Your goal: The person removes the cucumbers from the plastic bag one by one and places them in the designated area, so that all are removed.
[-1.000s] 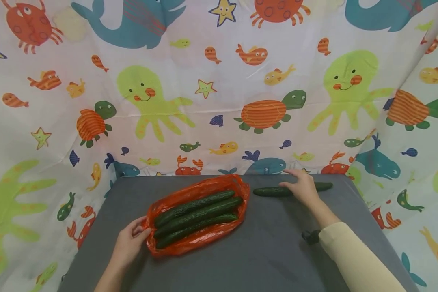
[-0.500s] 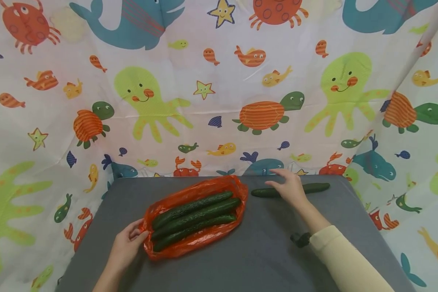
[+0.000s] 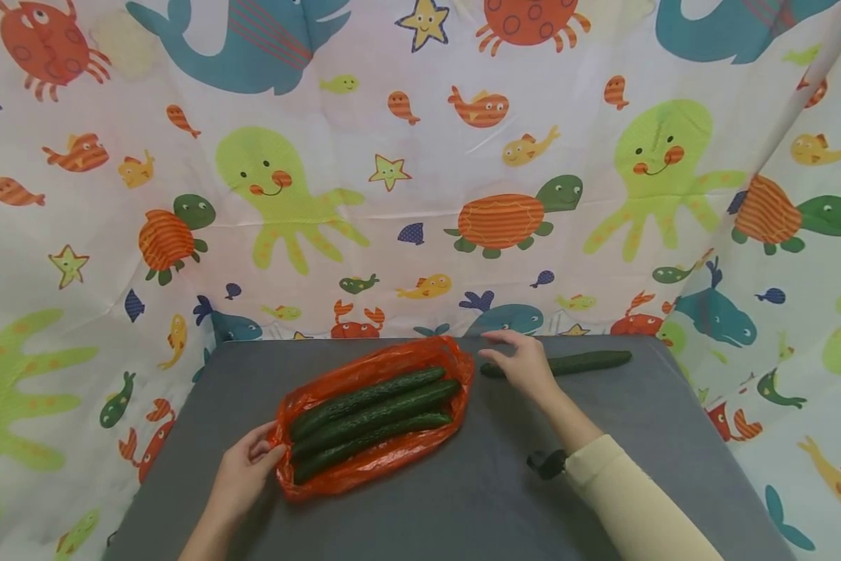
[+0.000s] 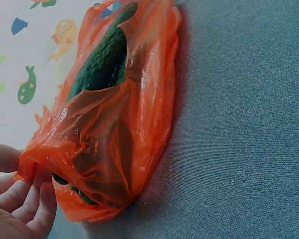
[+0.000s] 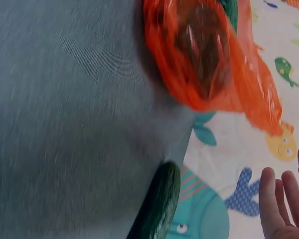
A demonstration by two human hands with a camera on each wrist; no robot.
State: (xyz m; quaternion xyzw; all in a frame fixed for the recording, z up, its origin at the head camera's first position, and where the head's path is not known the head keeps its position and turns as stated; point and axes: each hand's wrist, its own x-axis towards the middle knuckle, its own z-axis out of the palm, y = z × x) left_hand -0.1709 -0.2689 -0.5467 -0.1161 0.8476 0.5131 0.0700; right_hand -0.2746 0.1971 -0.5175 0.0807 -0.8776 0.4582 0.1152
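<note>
An orange plastic bag [image 3: 374, 470] lies slanted on the grey table, with three dark green cucumbers [image 3: 378, 413] showing side by side through its opening. At the bag's left end, my left hand [image 3: 246, 466] pinches the edge; in the left wrist view its fingers [image 4: 42, 209] and thumb hold a fold of the film. My right hand [image 3: 521, 366] hovers with fingers apart and nothing between them, just right of the bag's far end. It overlaps a single cucumber [image 3: 591, 361] lying loose near the back edge. In the right wrist view this cucumber [image 5: 157, 204] lies below the bag [image 5: 189, 84].
A cloth printed with sea animals [image 3: 392, 234] hangs behind the table [image 3: 448, 514] and along both sides. A small black device [image 3: 546, 464] sits at my right wrist by the pale yellow sleeve [image 3: 630, 499].
My right hand has moved left along the loose cucumber, from its middle toward its left end near the bag. The left hand keeps its hold, and bag and cucumbers stay in place.
</note>
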